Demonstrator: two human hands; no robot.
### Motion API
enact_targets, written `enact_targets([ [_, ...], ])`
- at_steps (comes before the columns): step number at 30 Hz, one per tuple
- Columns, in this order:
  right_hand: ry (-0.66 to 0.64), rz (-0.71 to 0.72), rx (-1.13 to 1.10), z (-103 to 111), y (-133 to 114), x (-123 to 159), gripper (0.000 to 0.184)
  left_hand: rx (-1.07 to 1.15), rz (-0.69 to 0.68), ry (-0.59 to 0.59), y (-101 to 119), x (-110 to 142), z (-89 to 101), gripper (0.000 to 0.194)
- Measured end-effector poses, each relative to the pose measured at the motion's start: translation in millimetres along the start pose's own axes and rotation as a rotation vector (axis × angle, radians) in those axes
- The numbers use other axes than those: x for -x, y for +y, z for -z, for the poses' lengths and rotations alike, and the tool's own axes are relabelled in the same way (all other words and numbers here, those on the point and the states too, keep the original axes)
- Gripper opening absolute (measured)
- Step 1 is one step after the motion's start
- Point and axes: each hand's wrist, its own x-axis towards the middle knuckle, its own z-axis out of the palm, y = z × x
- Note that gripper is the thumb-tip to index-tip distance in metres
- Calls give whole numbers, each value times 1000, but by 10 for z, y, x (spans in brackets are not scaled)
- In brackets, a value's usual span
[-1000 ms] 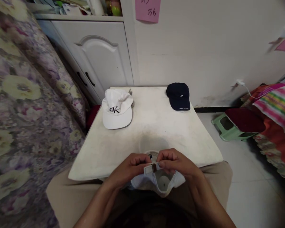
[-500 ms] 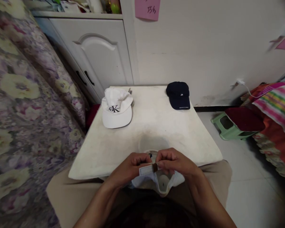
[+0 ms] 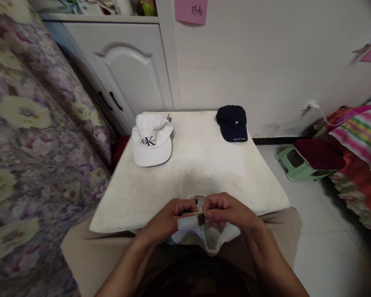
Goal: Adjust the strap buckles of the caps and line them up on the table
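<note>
A pale cap (image 3: 231,233) is held at the table's near edge, its brim (image 3: 199,186) pointing away from me over the tabletop. Its light blue strap (image 3: 188,222) runs through a brown buckle (image 3: 201,218) between my hands. My left hand (image 3: 168,218) pinches the strap left of the buckle. On the other side, my right hand (image 3: 230,210) closes thumb and fingers on the strap close to the buckle. A white cap (image 3: 153,142) with black "CK" letters rests at the table's left. At the back right sits a navy cap (image 3: 232,123).
The cream-covered table (image 3: 194,140) stands against the wall and a white cabinet (image 3: 126,70). A floral curtain (image 3: 34,144) hangs at the left. To the right are a green stool (image 3: 292,165) with a dark red top and a cloth-draped bed (image 3: 365,165).
The strap's loose end now reaches slightly farther left of the buckle. Both hands keep nearly the same place, and the two caps on the table have not moved.
</note>
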Motion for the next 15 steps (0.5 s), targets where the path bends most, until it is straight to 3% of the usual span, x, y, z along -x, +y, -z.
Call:
enact_targets([
  [11, 15, -31, 11, 25, -27, -23, 24, -87, 1, -20, 30, 1, 25, 26],
  [15, 25, -32, 25, 46, -69, -5, 28, -108, -8, -39, 53, 48, 90, 35],
])
